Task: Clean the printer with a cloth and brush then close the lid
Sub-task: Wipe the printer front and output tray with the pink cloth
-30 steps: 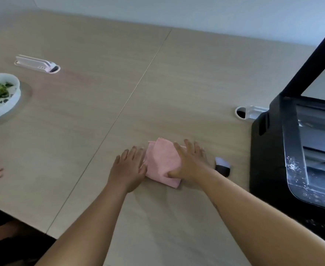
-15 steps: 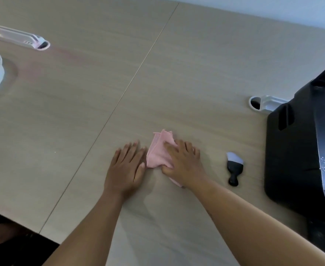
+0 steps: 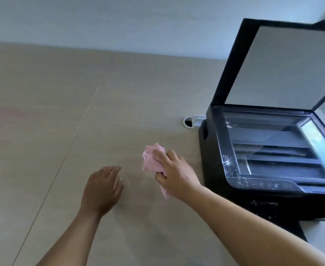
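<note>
person's r hand [image 3: 174, 173] grips a pink cloth [image 3: 151, 160] beside an open printer [image 3: 215, 169] on a wood table [image 3: 42, 150].
r hand, just right of centre, has fingers curled round the bunched cloth, near the printer's left side; can't tell if cloth touches the table. l hand [image 3: 102, 187] at 7 o'clock of it, palm down, fingers relaxed, holding nothing. black printer fills 3 o'clock; lid [image 3: 292, 64] stands raised at 1 o'clock, glass bed [image 3: 273, 146] exposed w/ white specks [image 3: 228, 162] at its near-left corner.
</note>
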Demonstrator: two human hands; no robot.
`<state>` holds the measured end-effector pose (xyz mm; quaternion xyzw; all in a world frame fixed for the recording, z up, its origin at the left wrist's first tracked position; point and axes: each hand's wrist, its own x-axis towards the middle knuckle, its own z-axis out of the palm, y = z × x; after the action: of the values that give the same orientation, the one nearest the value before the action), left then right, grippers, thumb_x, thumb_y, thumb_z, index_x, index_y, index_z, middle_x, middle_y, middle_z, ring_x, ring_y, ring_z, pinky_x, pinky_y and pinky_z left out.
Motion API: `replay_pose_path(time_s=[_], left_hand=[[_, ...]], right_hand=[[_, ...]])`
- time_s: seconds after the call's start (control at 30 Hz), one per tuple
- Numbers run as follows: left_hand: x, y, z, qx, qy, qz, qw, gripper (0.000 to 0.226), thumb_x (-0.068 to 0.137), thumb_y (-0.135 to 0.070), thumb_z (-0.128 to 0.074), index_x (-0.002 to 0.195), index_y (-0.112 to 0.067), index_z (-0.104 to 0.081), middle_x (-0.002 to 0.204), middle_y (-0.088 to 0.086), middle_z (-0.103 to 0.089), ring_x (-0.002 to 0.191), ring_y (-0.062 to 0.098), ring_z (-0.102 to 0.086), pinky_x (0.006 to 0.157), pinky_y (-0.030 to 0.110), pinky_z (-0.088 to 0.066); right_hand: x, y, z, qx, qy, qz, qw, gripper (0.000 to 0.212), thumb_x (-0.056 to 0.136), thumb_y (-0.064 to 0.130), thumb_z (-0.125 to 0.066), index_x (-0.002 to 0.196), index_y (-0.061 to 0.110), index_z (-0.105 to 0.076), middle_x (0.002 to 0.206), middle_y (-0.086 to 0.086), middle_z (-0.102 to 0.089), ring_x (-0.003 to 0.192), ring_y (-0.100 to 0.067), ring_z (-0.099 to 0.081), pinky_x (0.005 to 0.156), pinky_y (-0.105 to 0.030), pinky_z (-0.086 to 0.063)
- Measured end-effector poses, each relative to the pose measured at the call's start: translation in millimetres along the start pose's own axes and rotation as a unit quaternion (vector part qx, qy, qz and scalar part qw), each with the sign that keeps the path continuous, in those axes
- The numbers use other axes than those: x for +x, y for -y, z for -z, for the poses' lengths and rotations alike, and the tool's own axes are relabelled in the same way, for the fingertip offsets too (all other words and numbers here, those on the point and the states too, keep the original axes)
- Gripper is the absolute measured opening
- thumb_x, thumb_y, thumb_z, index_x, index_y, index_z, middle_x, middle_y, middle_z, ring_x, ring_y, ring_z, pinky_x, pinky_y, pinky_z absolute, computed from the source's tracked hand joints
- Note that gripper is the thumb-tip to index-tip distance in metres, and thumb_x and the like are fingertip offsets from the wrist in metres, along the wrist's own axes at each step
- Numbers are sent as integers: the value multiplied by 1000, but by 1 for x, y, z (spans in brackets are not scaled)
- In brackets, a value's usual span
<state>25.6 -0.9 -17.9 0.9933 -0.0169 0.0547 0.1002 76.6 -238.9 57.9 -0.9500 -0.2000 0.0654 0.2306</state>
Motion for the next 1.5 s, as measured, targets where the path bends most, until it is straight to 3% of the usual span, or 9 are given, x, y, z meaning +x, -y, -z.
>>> replay_pose_path(time_s=[0.13, 0.33, 0.53, 0.67, 0.77, 0.87, 0.97, 1.23, 1.5], left_hand=[[58, -52, 28, -3, -61, -79, 995, 42, 88, -31, -40, 117, -9, -61, 97, 10, -64, 91, 36, -61, 74, 43, -47], [108, -160, 45, -134, -67, -110, 983, 47, 93, -36, -36, 130, -13, -53, 118, 9, -62, 109, 28, -57, 88, 40, -49], [136, -242, 30, -280, 49, -68, 956, 43, 101, -40, -34, 142, -27, -41, 147, -4, -42, 132, 12, -42, 106, 35, -36], [144, -264, 23, -311, 57, -32, 948, 40, 98, -43, -38, 134, -28, -45, 139, -4, -49, 123, 14, -52, 104, 39, -41], [158, -264, 23, -347, 27, -39, 937, 39, 96, -37, -41, 134, -30, -47, 140, -8, -47, 125, 8, -49, 107, 39, -40], [170, -262, 20, -315, 77, -77, 943, 43, 101, -28, -38, 144, -27, -44, 158, -7, -27, 142, 4, -27, 116, 29, -26], [174, -256, 11, -268, 82, -126, 952, 44, 101, -31, -35, 145, -31, -42, 161, -13, -12, 146, 3, -15, 114, 28, -25], [214, -252, 21, -83, 53, -401, 911, 55, 95, -36, -25, 142, -18, -48, 153, 3, -39, 144, 24, -31, 119, 45, -19], [224, -246, 7, -86, 50, -435, 895, 53, 97, -33, -25, 147, -21, -41, 154, -1, -37, 145, 22, -27, 118, 48, -20]], right_hand=[[-14, -8, 75, 13, -86, -7, 996, 68, 75, 34, -54, 138, 44, -28, 109, 7, -50, 95, -24, -53, 72, -39, -50], [-47, -82, 142, -41, -165, -60, 984, 52, 75, 39, -50, 127, 37, -45, 106, 6, -54, 97, -25, -54, 76, -39, -49], [-70, -147, 162, -55, -137, -77, 986, 24, 83, 48, -50, 99, 30, -55, 95, 8, -51, 94, -23, -51, 74, -38, -45], [-72, -157, 154, -71, -127, -39, 989, 51, 83, 75, -32, 86, 27, -50, 89, 9, -49, 88, -22, -49, 72, -40, -45], [-66, -153, 147, -66, -105, -48, 991, 46, 86, 68, -33, 94, 28, -56, 96, 8, -51, 94, -22, -49, 75, -40, -45], [-61, -148, 141, -88, -86, -46, 991, 33, 91, 53, -43, 119, 39, -54, 107, 14, -53, 100, -20, -49, 80, -38, -43], [-62, -141, 134, -103, -81, -43, 990, 43, 88, 43, -49, 131, 44, -46, 114, 16, -52, 102, -19, -47, 83, -37, -40], [-70, -122, 121, -110, -109, -105, 982, 57, 82, 75, -37, 128, 44, -50, 125, 24, -50, 106, -15, -46, 87, -37, -37], [-74, -111, 116, -136, -125, -148, 972, 46, 80, 54, -34, 115, 38, -59, 103, 14, -57, 95, -20, -52, 79, -39, -42]])
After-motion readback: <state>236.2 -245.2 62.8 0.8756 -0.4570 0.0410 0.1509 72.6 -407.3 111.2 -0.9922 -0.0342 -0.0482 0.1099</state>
